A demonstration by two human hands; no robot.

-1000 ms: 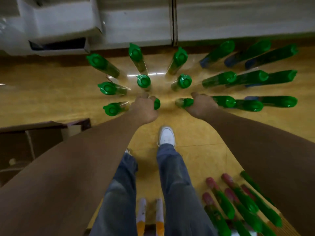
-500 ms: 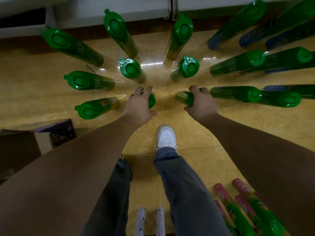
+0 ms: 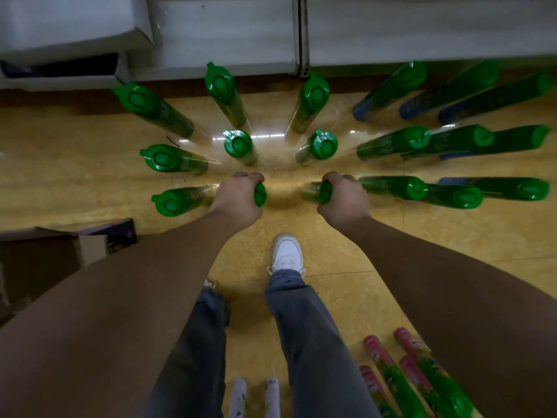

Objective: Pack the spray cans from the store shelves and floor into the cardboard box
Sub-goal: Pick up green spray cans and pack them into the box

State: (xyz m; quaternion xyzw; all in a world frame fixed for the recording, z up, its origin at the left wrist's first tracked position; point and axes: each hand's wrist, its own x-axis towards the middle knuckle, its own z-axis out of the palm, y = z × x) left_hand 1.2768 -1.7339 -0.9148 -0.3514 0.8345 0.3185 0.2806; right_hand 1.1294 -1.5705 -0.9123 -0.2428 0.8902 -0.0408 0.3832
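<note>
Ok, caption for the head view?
Left hand grips left can, right hand grips right can, among standing cans; box at left.

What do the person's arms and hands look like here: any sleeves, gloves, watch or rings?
Both are bare. The left forearm and right forearm show no sleeve anywhere in view, and the left hand and right hand wear no gloves. No watch, wristband or ring is visible on the sides facing the camera.
</note>
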